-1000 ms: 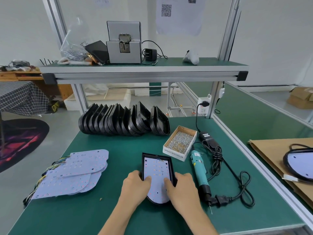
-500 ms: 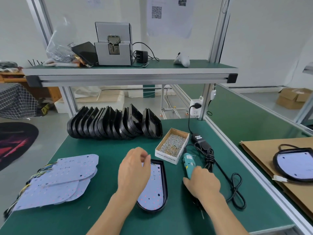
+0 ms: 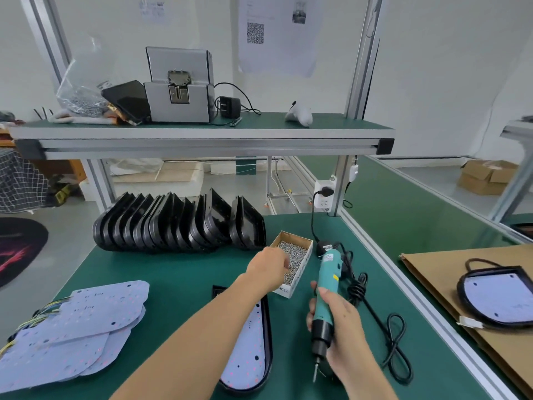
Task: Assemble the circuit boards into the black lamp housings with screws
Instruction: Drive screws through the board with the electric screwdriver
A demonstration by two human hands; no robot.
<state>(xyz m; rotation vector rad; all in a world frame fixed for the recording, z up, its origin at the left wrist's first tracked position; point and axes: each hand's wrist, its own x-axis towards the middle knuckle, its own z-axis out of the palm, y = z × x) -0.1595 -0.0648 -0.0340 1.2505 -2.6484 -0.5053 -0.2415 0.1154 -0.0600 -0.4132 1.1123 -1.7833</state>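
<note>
A black lamp housing (image 3: 268, 336) lies on the green bench in front of me with a pale circuit board (image 3: 248, 353) seated inside it; my left forearm crosses over part of it. My left hand (image 3: 269, 267) reaches into the cardboard box of screws (image 3: 297, 255), fingers bent down among the screws; whether it holds one is hidden. My right hand (image 3: 340, 327) grips a teal electric screwdriver (image 3: 326, 287), lifted with the bit pointing down, right of the housing. A stack of loose circuit boards (image 3: 75, 327) lies at the left. A row of empty black housings (image 3: 178, 223) stands at the back.
The screwdriver's black cable (image 3: 395, 342) coils on the bench at the right, plugged into a socket (image 3: 324, 194) on the frame post. A finished lamp (image 3: 499, 295) rests on cardboard on the neighbouring bench. An overhead shelf (image 3: 202, 142) carries a grey machine.
My left hand left the housing and moved forward into the screw box. My right hand closed on the screwdriver and lifted it off the bench, tilting it upright.
</note>
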